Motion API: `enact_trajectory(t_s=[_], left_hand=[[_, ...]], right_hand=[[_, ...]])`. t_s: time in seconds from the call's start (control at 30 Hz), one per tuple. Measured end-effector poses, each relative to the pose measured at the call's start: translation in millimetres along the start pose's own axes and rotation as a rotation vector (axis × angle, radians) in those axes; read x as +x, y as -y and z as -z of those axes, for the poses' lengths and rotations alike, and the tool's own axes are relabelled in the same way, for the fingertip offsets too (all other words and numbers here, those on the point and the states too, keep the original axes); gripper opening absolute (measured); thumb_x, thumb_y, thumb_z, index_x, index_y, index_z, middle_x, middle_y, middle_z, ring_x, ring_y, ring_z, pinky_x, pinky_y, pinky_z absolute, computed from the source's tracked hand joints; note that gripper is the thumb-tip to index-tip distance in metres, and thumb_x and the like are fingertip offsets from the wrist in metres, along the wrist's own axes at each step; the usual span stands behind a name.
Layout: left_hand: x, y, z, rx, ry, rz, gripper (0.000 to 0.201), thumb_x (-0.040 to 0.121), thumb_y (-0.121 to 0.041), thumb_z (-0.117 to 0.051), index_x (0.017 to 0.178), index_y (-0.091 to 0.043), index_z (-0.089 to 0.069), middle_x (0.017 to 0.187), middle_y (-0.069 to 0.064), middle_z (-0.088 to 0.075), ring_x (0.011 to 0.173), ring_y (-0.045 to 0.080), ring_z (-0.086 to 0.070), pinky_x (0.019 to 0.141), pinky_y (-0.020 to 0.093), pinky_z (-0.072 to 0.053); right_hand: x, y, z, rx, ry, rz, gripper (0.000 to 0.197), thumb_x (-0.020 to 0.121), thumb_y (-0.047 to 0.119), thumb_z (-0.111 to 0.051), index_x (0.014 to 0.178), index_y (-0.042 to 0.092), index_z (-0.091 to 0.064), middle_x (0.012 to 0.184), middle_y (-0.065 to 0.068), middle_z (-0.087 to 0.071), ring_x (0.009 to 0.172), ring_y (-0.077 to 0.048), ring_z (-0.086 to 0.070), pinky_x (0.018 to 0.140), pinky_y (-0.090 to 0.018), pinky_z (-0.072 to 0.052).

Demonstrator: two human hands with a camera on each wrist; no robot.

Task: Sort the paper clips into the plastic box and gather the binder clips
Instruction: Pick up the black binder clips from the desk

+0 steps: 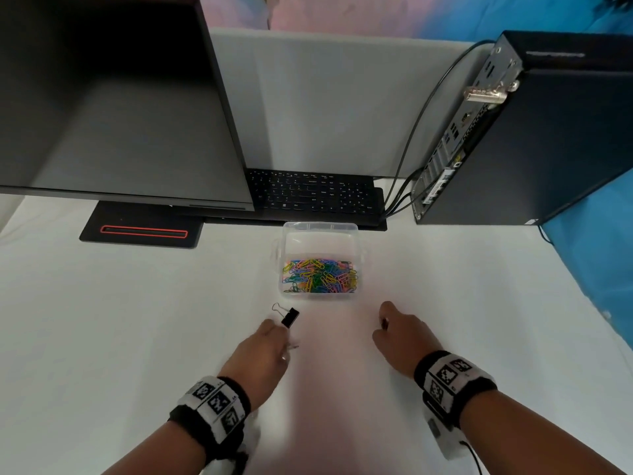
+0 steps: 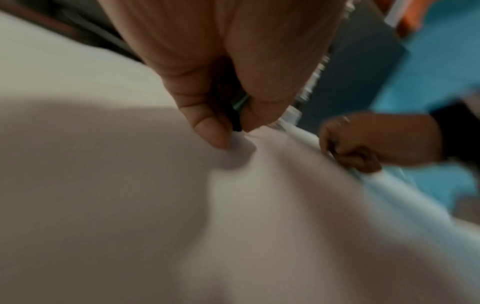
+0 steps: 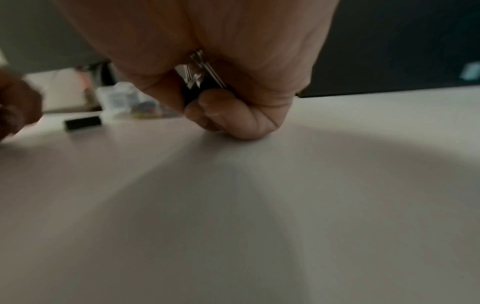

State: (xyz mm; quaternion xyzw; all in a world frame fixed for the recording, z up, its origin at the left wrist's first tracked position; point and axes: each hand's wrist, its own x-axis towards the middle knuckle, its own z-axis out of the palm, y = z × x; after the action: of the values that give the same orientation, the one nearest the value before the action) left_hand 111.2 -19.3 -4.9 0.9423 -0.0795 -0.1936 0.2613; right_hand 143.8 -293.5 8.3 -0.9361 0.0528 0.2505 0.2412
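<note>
The right hand (image 1: 399,332) rests knuckles-down on the counter (image 1: 137,320), its grip curled tight around a bunch of binder clips (image 3: 200,76) whose wire handles poke out between the fingers. The left hand (image 1: 265,351) also has a curled grip; something dark and a glint of wire show in it, probably another clip, though blur hides it. One loose binder clip (image 1: 289,316) lies just ahead of the left fingertips, with the plastic box (image 1: 320,234) of paper clips (image 1: 320,275) just beyond. Reaching for the loose clip with an already full grip could spill a held one, or nudge it into the box.
</note>
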Motion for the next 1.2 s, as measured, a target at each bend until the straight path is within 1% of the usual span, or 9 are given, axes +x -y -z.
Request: enact_trajectory(t_s=[0.1,0.17,0.27,0.43,0.6,0.7,0.97,1.1,1.2], left_hand=[[0.7,-0.6,10.0,-0.215,-0.178,0.243,0.03,0.085,-0.037,-0.062,0.069,-0.024,-0.041,0.062,-0.006,-0.053,0.058,0.019,-0.053,0.052,0.031,-0.04],[2.3,-3.2,16.9,-0.075,-0.199,0.12,0.03,0.087,-0.036,-0.061,0.072,-0.026,-0.038,0.065,-0.006,-0.054,0.058,0.018,-0.051,0.05,0.03,-0.038],[13.1,-13.6,20.2,0.312,-0.08,-0.173,0.034,0.07,-0.016,-0.073,0.091,-0.025,-0.048,0.082,-0.003,-0.053,0.065,0.022,-0.054,0.043,0.031,-0.043],[36.0,-24.4,20.8,0.71,-0.013,-0.261,0.053,0.049,-0.017,-0.083,0.098,-0.011,-0.066,0.088,0.01,-0.06,0.054,0.025,-0.052,0.031,0.025,-0.033],[37.5,-20.6,-1.1,0.77,0.102,-0.247,0.074,0.049,-0.036,-0.087,0.116,-0.014,-0.066,0.106,0.019,-0.064,0.059,0.035,-0.056,0.032,0.031,-0.041],[37.3,-21.2,-8.1,0.778,0.088,-0.272,0.071,0.055,-0.031,-0.086,0.119,-0.012,-0.063,0.107,0.02,-0.064,0.066,0.039,-0.061,0.035,0.034,-0.045],[28.0,-26.8,-8.5,0.742,0.059,-0.297,0.048,0.053,-0.035,-0.081,0.089,-0.009,-0.065,0.083,0.009,-0.059,0.053,0.025,-0.05,0.035,0.027,-0.035],[25.0,-24.5,-0.2,0.603,0.078,-0.279,0.041,0.046,-0.037,-0.085,0.072,-0.015,-0.062,0.078,0.003,-0.056,0.05,0.02,-0.05,0.03,0.023,-0.036],[19.9,-20.7,11.9,0.502,0.105,-0.252,0.04,0.048,-0.031,-0.084,0.076,-0.018,-0.057,0.08,0.001,-0.058,0.055,0.017,-0.055,0.033,0.024,-0.041]], right_hand=[[11.8,-8.1,8.7,0.707,-0.048,-0.244,0.013,0.084,0.012,-0.052,0.072,0.013,-0.054,0.055,-0.006,-0.051,0.042,-0.02,-0.04,0.045,-0.025,-0.032],[17.0,-10.1,20.9,1.223,-0.037,-0.454,0.018,0.087,0.013,-0.054,0.069,0.01,-0.054,0.051,-0.005,-0.045,0.039,-0.016,-0.033,0.043,-0.022,-0.027],[25.2,-1.2,44.6,1.499,0.001,-0.511,0.015,0.089,0.009,-0.055,0.074,0.007,-0.058,0.06,-0.009,-0.058,0.048,-0.017,-0.044,0.041,-0.02,-0.04],[56.0,44.6,78.4,1.099,0.104,-0.244,0.008,0.086,0.004,-0.062,0.082,0.009,-0.059,0.073,-0.012,-0.064,0.051,-0.017,-0.051,0.042,-0.022,-0.04],[90.3,104.7,83.8,-0.249,-0.032,0.327,0.011,0.089,0.015,-0.056,0.078,0.014,-0.052,0.084,-0.004,-0.058,0.075,-0.023,-0.055,0.065,-0.031,-0.04],[104.3,129.1,71.4,-0.55,-0.035,0.538,0.005,0.089,0.01,-0.053,0.09,0.014,-0.057,0.091,-0.008,-0.052,0.079,-0.027,-0.057,0.067,-0.037,-0.048],[123.2,138.5,64.4,-0.597,-0.076,0.671,0.026,0.087,0.023,-0.06,0.11,0.012,-0.054,0.107,-0.008,-0.049,0.098,-0.026,-0.045,0.077,-0.038,-0.048],[105.5,112.7,77.9,-0.362,-0.179,0.615,0.022,0.091,0.032,-0.053,0.107,0.018,-0.054,0.11,-0.001,-0.051,0.102,-0.019,-0.043,0.087,-0.036,-0.046],[83.1,70.8,83.3,-0.087,-0.275,0.468,0.018,0.091,0.03,-0.055,0.106,0.02,-0.057,0.109,0.003,-0.052,0.102,-0.015,-0.046,0.086,-0.034,-0.043]])
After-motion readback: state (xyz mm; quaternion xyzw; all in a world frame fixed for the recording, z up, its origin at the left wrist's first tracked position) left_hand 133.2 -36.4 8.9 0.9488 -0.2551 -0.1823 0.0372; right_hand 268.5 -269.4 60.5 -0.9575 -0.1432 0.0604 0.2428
